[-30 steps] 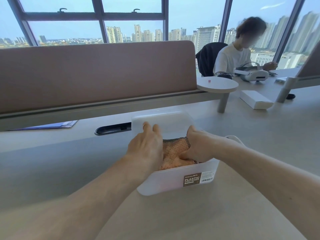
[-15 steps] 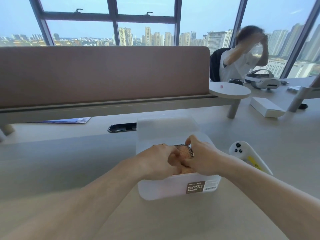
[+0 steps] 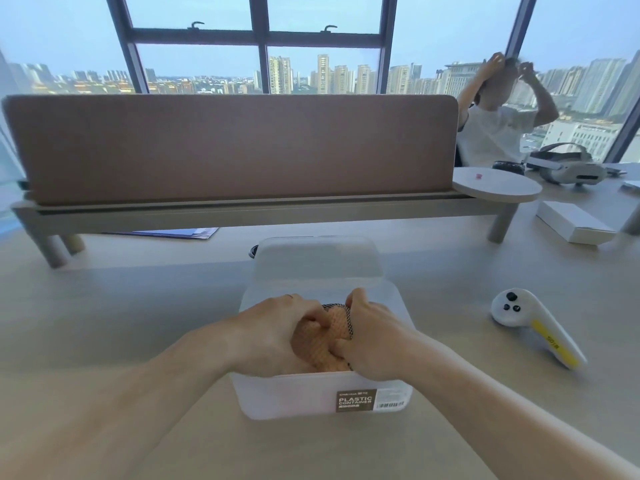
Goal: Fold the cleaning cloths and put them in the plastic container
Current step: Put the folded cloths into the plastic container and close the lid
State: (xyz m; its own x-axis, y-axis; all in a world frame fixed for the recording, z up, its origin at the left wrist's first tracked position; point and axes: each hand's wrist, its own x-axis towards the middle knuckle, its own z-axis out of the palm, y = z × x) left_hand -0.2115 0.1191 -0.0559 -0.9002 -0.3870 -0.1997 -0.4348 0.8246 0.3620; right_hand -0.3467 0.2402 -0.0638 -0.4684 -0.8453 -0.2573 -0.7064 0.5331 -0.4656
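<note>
Head view: at lower centre of the frame, the left hand (image 3: 277,336) and right hand (image 3: 374,337) are inside the plastic container (image 3: 304,396). Each is curled round the orange cleaning cloth (image 3: 322,344) bunched in it, knuckles close together. A second ago the hands lay further apart with flatter fingers on the cloth. A white controller (image 3: 530,320) lies at right.

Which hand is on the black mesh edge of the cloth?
The right hand: its fingers curl over the black mesh edge of the cloth inside the plastic container. The left hand grips only the orange part.
</note>
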